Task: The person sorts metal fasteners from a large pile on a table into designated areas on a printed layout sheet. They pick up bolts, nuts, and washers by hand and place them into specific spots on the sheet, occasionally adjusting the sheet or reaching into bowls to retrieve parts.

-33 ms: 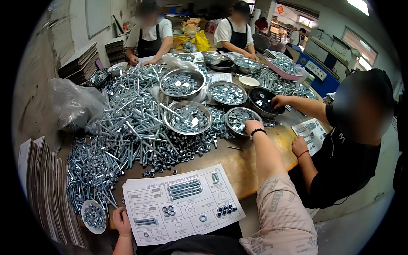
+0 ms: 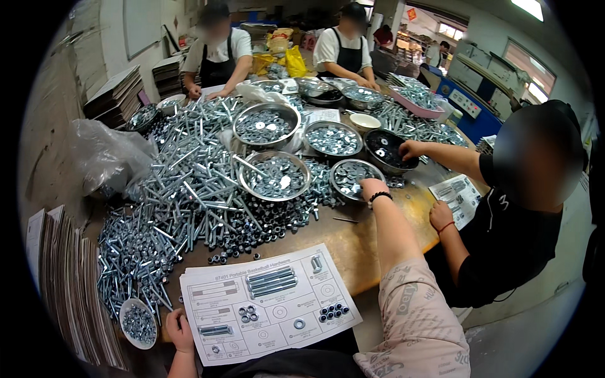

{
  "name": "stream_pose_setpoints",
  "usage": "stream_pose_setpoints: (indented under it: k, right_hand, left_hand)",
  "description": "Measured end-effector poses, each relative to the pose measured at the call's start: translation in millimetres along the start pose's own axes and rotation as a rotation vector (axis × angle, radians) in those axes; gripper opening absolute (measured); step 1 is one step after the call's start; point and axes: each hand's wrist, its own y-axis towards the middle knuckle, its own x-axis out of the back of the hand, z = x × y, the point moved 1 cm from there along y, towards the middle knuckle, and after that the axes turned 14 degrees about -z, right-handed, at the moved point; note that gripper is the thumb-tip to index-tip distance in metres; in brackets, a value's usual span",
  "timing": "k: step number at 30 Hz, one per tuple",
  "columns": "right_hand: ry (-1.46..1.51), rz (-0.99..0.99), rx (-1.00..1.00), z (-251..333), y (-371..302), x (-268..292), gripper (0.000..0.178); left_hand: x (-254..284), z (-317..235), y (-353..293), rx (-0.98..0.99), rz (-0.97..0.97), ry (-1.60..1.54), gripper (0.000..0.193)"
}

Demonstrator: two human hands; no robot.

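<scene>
A printed hardware sheet point(image 2: 271, 343) lies at the near edge of the table. Long bolts point(image 2: 271, 282), shorter bolts, hex nuts point(image 2: 248, 313), dark-ringed nuts point(image 2: 334, 312) and a washer point(image 2: 299, 324) rest in some of its boxes; other boxes show only outlines. At the sheet's left edge my left hand point(image 2: 179, 331) is closed, fingers curled around the border. My right hand point(image 2: 373, 189), wearing a dark bead bracelet, reaches into a metal bowl of washers point(image 2: 351, 175). Its fingers are bent together among the washers, and their tips are hidden.
A large heap of bolts point(image 2: 189, 183) and nuts point(image 2: 236, 246) covers the left side. More washer bowls point(image 2: 275, 175) stand behind. On the right, a co-worker's hand point(image 2: 413, 151) reaches into a black bowl point(image 2: 386, 165). Cardboard stacks point(image 2: 69, 283) and a small bowl point(image 2: 138, 343) flank the near left.
</scene>
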Motion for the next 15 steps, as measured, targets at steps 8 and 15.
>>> stream_pose_setpoints:
  k: [8,15]
  right_hand:
    - [0.53,-0.232,-0.274,-23.6,-14.5,20.6,0.021]
    - [1.393,0.192,-0.323,42.7,-109.2,35.8,0.024]
  left_hand:
    - [-11.1,0.9,-0.4,-0.045,-0.081,-0.073,0.015]
    - [-1.7,6.9,-2.1,-0.036,-0.055,-0.075,0.016]
